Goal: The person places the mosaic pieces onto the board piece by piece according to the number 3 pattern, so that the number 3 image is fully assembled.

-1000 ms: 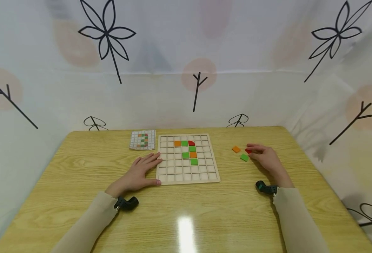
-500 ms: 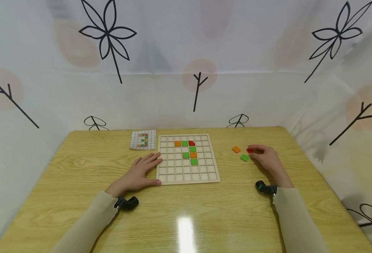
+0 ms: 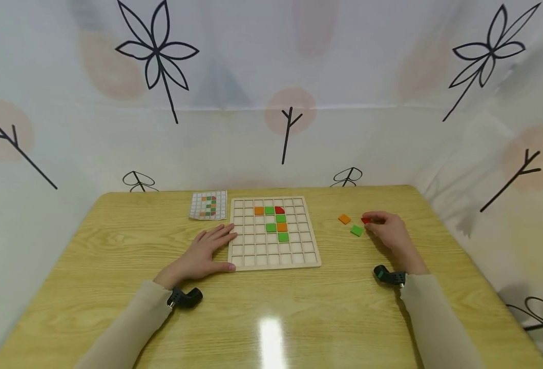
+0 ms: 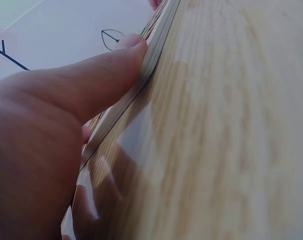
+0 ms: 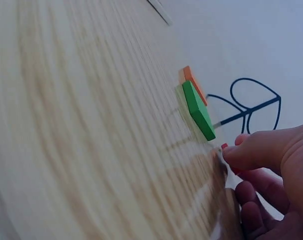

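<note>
Red tile (image 3: pixel 366 220) lies on the table (image 3: pixel 115 287) at 3 o'clock from the board (image 3: pixel 274 261). Left hand (image 3: pixel 202 253) rests flat, fingers spread, thumb against the board's left edge. Right of the board lie an orange tile (image 3: pixel 344 219) and a green tile (image 3: pixel 356 230). Right hand (image 3: pixel 389 229) pinches the red tile. It looks light, stiff and thin, best taken by its edges.
</note>
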Action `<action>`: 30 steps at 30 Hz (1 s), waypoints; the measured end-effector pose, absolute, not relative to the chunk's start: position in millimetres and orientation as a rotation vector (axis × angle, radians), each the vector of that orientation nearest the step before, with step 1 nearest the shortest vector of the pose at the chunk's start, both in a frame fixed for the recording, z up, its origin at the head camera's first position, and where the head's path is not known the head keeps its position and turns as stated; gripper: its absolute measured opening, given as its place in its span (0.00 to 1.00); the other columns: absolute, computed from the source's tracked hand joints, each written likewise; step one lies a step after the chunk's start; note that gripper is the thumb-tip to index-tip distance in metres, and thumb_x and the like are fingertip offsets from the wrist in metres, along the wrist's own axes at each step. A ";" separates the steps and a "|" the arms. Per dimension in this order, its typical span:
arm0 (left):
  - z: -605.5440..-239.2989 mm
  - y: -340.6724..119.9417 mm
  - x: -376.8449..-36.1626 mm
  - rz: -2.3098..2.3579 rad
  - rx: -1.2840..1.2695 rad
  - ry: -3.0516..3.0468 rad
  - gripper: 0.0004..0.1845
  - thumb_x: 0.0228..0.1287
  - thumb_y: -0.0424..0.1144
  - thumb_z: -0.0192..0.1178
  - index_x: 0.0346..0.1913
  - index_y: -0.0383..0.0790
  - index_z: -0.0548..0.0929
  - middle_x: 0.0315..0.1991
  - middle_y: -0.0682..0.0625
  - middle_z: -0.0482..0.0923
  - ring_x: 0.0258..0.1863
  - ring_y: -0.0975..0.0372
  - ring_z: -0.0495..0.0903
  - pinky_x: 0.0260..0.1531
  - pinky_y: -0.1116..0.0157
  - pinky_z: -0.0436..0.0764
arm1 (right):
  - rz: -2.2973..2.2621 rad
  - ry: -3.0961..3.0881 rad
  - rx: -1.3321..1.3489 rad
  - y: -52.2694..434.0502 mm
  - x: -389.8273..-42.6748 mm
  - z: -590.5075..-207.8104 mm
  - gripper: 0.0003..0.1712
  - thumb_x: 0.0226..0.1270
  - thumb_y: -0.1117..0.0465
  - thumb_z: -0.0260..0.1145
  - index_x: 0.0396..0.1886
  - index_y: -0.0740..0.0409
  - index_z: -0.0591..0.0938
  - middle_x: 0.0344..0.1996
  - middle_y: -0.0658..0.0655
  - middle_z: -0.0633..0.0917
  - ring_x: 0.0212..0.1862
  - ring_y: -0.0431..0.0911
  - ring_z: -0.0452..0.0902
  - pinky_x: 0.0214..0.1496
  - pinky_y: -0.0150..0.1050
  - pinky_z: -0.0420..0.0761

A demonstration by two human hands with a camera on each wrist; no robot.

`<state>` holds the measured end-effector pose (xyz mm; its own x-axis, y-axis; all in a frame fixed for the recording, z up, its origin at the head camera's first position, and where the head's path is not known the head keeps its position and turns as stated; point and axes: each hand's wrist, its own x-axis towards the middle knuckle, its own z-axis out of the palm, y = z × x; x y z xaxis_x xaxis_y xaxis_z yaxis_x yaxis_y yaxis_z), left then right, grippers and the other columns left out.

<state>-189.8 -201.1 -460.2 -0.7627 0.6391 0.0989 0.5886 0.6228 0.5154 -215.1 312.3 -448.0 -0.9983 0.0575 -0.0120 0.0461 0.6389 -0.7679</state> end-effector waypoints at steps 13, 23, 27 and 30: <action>-463.9 -201.6 -191.5 0.789 1.015 2.747 0.46 0.62 0.65 0.62 0.78 0.47 0.62 0.80 0.50 0.49 0.78 0.52 0.44 0.70 0.39 0.40 | 1.256 -2.888 -0.002 304.2 -207.2 -430.2 0.21 0.73 0.60 0.63 0.60 0.68 0.80 0.56 0.70 0.80 0.53 0.58 0.75 0.41 0.32 0.76; -460.8 -200.7 -188.7 0.807 1.021 2.751 0.45 0.63 0.63 0.63 0.77 0.45 0.64 0.79 0.47 0.51 0.78 0.48 0.46 0.69 0.37 0.41 | 1.223 -2.876 0.109 270.9 -202.1 -428.2 0.19 0.70 0.61 0.67 0.55 0.68 0.83 0.53 0.69 0.81 0.50 0.59 0.79 0.35 0.36 0.80; -460.1 -200.4 -189.0 0.813 1.029 2.757 0.44 0.63 0.62 0.63 0.76 0.44 0.64 0.79 0.46 0.52 0.77 0.47 0.47 0.68 0.36 0.42 | 1.232 -2.857 0.186 253.3 -200.8 -427.3 0.17 0.68 0.65 0.68 0.53 0.69 0.84 0.52 0.69 0.82 0.47 0.58 0.80 0.34 0.35 0.81; -459.1 -200.4 -189.2 0.812 1.034 2.758 0.44 0.63 0.62 0.64 0.77 0.44 0.64 0.79 0.46 0.52 0.77 0.47 0.47 0.69 0.36 0.42 | 1.207 -2.851 0.256 241.0 -199.4 -428.1 0.16 0.66 0.66 0.69 0.51 0.69 0.85 0.52 0.69 0.82 0.46 0.58 0.82 0.37 0.36 0.82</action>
